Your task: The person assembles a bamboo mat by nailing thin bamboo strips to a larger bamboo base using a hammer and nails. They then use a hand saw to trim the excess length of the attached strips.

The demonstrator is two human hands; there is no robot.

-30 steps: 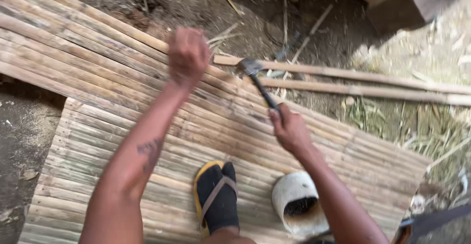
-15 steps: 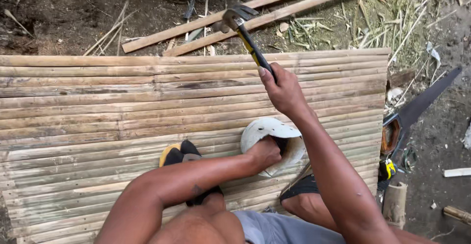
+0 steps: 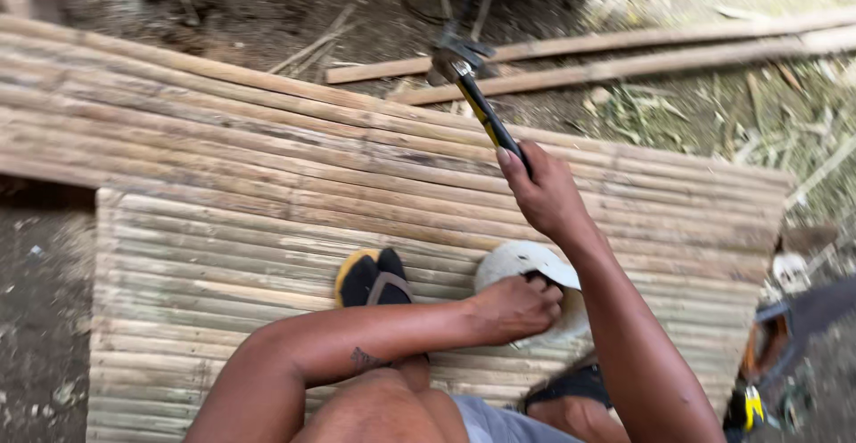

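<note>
Both arms are bare, no sleeves. A small dark tattoo marks the left forearm. Grey shorts show at the waist, and black strapped sandals with a yellow-edged sole cover the feet.

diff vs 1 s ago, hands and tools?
Left hand came off the bamboo slats near the hammer and dropped back to the white bowl, fingers now inside it. Right hand stays clamped on the hammer, raised; foot remains on the slats.

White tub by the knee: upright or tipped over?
Upright, as far as shows. The white tub stands on the bamboo mat, mouth up, with the left hand reaching into it. Contents hidden.
</note>
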